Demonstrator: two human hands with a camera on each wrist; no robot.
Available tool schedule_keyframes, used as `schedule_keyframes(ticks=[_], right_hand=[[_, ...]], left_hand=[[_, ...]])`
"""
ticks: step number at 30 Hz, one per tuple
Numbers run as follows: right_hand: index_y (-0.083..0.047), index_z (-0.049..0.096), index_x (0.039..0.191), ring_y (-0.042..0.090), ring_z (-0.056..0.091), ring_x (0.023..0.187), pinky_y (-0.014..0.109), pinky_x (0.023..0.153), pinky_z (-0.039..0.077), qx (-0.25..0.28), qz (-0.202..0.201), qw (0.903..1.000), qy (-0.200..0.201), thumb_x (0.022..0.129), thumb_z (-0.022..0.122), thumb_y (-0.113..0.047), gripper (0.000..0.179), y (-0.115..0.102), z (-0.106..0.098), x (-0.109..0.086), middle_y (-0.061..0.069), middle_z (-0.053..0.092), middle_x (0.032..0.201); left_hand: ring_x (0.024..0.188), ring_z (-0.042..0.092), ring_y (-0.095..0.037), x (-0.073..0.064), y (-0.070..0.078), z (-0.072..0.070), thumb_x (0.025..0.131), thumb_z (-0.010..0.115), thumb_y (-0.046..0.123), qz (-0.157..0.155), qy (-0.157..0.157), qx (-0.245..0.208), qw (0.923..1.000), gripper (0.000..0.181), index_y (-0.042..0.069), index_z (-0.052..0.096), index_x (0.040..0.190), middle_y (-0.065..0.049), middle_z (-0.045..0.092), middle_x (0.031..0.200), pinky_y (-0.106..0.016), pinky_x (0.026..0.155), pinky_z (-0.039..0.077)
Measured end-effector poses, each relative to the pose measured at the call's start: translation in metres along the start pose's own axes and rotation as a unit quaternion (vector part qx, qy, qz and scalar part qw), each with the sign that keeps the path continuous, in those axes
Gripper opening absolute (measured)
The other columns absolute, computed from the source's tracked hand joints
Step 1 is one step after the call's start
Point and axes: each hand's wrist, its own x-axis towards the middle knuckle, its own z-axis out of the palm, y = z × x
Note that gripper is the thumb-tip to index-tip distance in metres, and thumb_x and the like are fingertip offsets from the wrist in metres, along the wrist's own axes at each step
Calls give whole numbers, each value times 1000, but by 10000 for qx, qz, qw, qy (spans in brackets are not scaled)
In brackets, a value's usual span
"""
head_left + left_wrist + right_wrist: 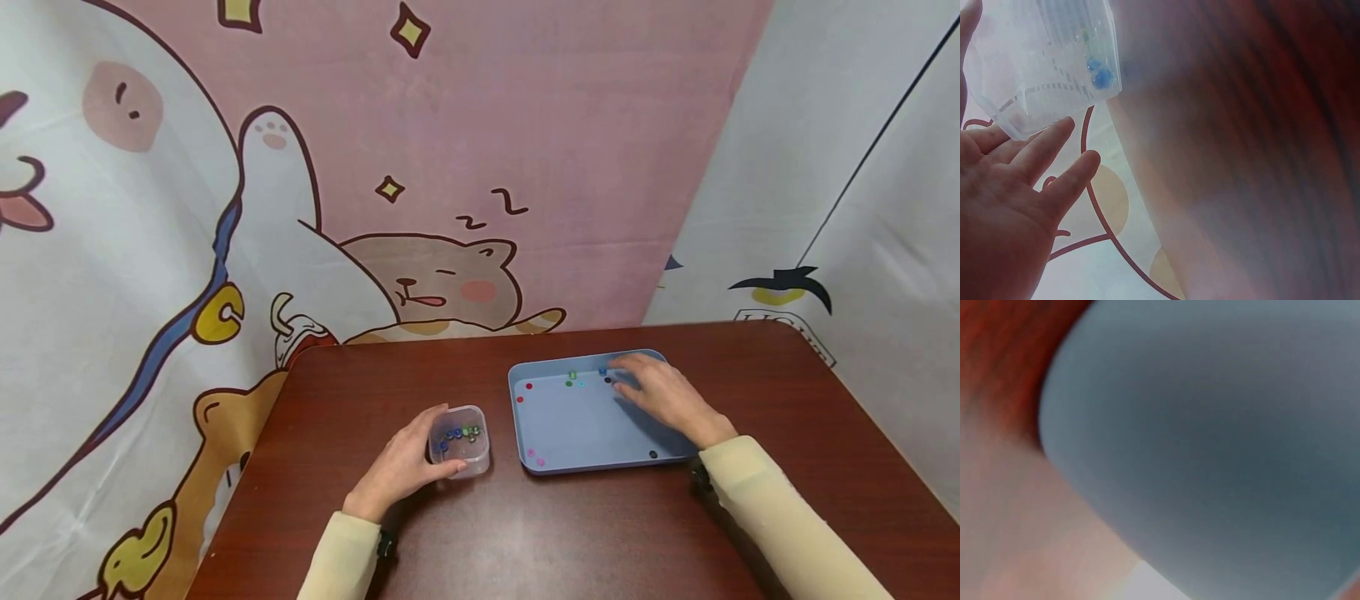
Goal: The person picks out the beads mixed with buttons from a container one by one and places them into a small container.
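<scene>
My left hand [401,462] holds a small clear plastic box [467,457] on the table, thumb at its near side and fingers at the far-left side. Inside are several blue and green beads; blue beads [1103,78] show through the wall in the left wrist view. To the right lies a shallow blue tray [585,429]. Over its far-right part hovers my right hand [663,396], thumb apart from the fingers, with nothing visible between them. A blue bead [602,371] sits just left of those fingertips, beside a green bead [573,375].
Flat coloured dots lie in the tray: red ones [528,386] far left, pink ones [532,452] near left, a black one [653,454] near right. The brown table [540,533] meets a cartoon-printed curtain [570,167] behind. The blue tray wall [1197,456] fills most of the right wrist view.
</scene>
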Motion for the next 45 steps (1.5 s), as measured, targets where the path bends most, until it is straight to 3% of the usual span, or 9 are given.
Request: schedule_keyframes(ticks=[10,26,36,45], right_hand=[[1,68,130,38,64,119,57,95,53,92,-385,9992,-16,91,80,-8,42,0,-10,8,18,69,127],[2,70,128,38,64,119,56,97,52,79,-246,9985,-492,95,75,-10,36,-3,-21,20,19,69,127],[1,72,126,36,66,116,56,97,53,-27,-378,9980,-516,93,77,-8,34,-10,-38,25,17,71,124],[-1,73,123,35,66,115,56,97,53,104,-307,9967,-740,94,76,-9,30,-8,-33,35,16,71,124]], left_hand=[[125,59,-29,0,0,-1,80,85,58,41,0,17,10000,97,12,44,155,-13,53,150,-56,104,49],[124,59,-28,0,0,0,80,84,60,-8,-4,16,10000,96,14,44,155,-12,53,149,-56,103,50],[124,59,-29,0,1,-2,80,84,60,-28,16,34,10000,96,15,44,155,-12,53,150,-57,104,49],[123,60,-29,0,1,0,79,85,59,3,27,43,10000,96,14,45,154,-12,53,149,-57,102,50]])
